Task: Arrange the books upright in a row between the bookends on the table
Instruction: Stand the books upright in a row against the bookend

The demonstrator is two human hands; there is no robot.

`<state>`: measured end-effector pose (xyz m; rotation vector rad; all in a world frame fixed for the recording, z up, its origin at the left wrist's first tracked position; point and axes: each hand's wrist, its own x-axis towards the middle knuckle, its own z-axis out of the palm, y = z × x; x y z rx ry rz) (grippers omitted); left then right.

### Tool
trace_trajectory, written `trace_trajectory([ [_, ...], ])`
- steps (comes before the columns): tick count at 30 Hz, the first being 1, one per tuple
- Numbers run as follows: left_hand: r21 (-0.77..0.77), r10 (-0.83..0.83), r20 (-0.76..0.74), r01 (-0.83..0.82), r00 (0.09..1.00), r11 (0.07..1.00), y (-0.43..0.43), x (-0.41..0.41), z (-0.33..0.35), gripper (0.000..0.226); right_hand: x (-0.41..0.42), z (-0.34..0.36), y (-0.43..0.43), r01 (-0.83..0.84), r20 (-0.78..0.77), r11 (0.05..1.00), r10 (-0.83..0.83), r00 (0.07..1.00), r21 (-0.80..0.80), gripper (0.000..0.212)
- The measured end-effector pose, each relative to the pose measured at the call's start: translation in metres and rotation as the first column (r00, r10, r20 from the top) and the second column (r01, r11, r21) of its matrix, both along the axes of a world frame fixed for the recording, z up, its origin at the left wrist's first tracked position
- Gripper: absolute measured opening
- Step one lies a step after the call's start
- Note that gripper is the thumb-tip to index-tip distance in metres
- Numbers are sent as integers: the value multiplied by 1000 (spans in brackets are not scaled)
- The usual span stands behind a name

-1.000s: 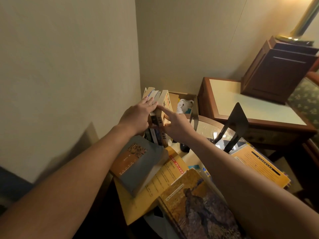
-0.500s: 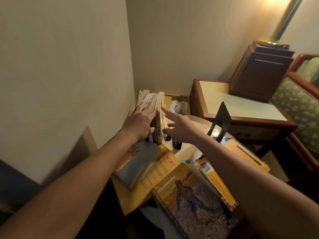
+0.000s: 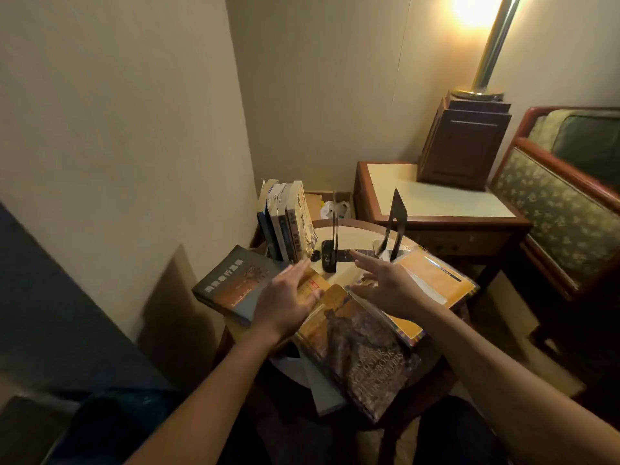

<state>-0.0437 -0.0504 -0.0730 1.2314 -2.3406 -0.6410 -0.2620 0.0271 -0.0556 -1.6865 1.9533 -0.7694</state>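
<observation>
Four upright books (image 3: 287, 223) are seen in a row at the table (image 3: 355, 233) edge. Nearer than that row, both hands are held open with fingers spread and nothing gripped: the left hand (image 3: 288, 303) over a yellow book (image 3: 313, 284), the right hand (image 3: 385, 286) over flat-lying books (image 3: 432, 273). A black bookend (image 3: 395, 223) stands right of the row.
</observation>
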Motion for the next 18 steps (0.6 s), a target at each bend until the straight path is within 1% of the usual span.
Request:
trace_trajectory([
  [5, 158, 80, -20, -75, 997, 985, 68, 15, -38, 66, 5, -21, 46, 56, -123, 996, -47, 991, 74, 71],
  [7, 162, 67, 18, -69, 998, 984, 83, 20, -51, 66, 13, -26, 58, 28, -118, 994, -15, 993, 110, 69],
  [9, 130, 50, 65, -58, 997, 990, 91, 22, -60, 66, 18, -33, 63, -18, -125, 990, 36, 991, 142, 70],
  [11, 121, 88, 80, -97, 993, 988, 96, 22, -67, 67, 20, -40, 63, -25, -155, 982, 54, 986, 188, 68],
  [15, 192, 162, 38, -166, 986, 967, 106, 16, -75, 69, 15, -63, 56, 11, -253, 965, 58, 966, 261, 67],
  [18, 323, 289, -35, -263, 957, 909, 113, 6, -73, 68, 17, -80, 51, 12, -326, 958, 86, 942, 286, 67],
])
